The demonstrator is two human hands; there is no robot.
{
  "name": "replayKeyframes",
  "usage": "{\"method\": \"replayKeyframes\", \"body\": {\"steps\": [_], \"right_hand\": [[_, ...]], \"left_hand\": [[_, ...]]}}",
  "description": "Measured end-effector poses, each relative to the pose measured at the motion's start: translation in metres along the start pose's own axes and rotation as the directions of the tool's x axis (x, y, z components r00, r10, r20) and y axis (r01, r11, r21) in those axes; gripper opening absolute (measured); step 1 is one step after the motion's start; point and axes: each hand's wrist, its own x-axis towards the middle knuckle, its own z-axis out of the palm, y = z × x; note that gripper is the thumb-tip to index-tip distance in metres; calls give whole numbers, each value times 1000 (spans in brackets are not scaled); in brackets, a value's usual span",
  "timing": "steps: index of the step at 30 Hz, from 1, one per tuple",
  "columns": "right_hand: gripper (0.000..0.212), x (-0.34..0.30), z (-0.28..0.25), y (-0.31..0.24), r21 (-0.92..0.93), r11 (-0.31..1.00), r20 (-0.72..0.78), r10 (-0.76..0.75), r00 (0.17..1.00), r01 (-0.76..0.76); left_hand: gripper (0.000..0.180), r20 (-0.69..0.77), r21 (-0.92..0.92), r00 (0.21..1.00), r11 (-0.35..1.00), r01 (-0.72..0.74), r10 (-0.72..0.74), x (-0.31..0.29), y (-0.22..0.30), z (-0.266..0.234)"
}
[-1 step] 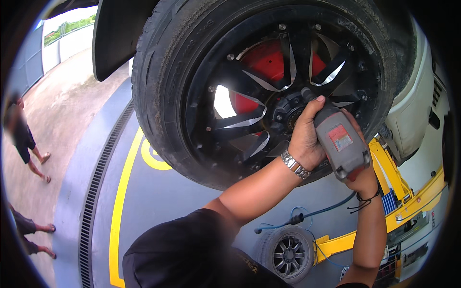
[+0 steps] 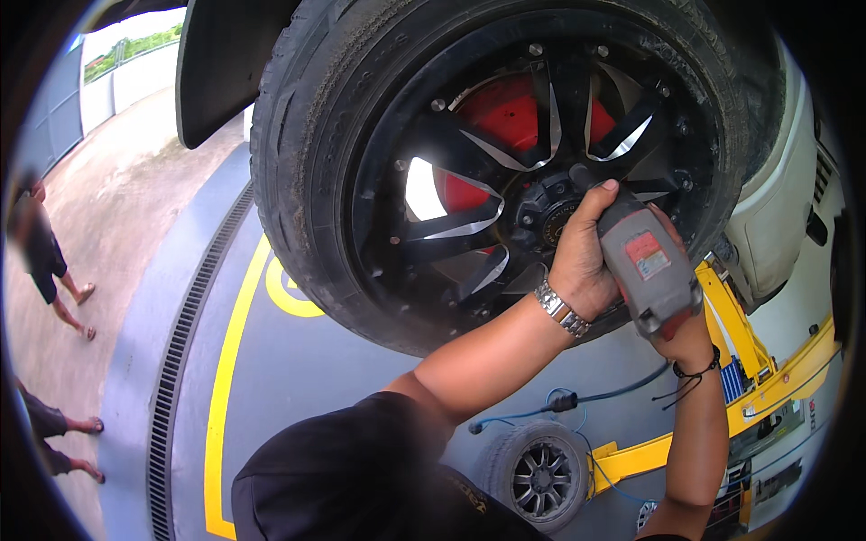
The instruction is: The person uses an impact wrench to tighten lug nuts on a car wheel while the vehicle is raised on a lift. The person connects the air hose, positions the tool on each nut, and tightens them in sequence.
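A grey and red impact wrench point(image 2: 645, 257) points up at the hub of a large wheel point(image 2: 397, 153) that hangs on a vehicle. Its socket point(image 2: 585, 177) meets the nut area beside the hub cap; whether it sits on a nut I cannot tell. My left hand point(image 2: 582, 257), with a metal watch at the wrist, wraps the wrench's front from the left, thumb on top. My right hand point(image 2: 690, 335) grips the wrench at its rear, its fingers largely hidden behind the body. The wheel has black spokes with silver edges, and red brake parts point(image 2: 505, 117) show between them.
A blue air hose point(image 2: 622, 388) runs below the wrench. Another wheel point(image 2: 541, 473) lies on the grey floor near a yellow lift arm point(image 2: 649, 455). The white vehicle body point(image 2: 771, 207) is at right. A floor drain point(image 2: 180, 343) and people stand at left.
The wheel, both hands and the wrench appear slightly farther right in the view. The hold on the wrench is the same.
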Motion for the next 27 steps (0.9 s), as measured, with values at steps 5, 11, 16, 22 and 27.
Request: {"method": "replayKeyframes", "body": {"steps": [5, 11, 16, 22, 27], "right_hand": [[56, -8, -1, 26, -73, 995, 44, 64, 997, -61], [59, 14, 11, 15, 222, 974, -123, 77, 989, -48], [62, 19, 8, -16, 248, 968, -151, 74, 986, -35], [97, 43, -17, -28, 211, 977, -23, -7, 1000, 11], [91, 25, 7, -13, 98, 994, -102, -27, 994, 38]], "left_hand": [[40, 38, -2, 998, 999, -50, 50, 12, -1, -5], [41, 103, 46, 995, 999, -19, 14, 19, 6, -8], [42, 85, 32, 995, 998, 50, -53, 14, 8, -13], [43, 137, 72, 990, 997, 11, -21, 11, 2, -18], [42, 0, -9, 997, 997, 75, -75, 17, 2, -14]]}}
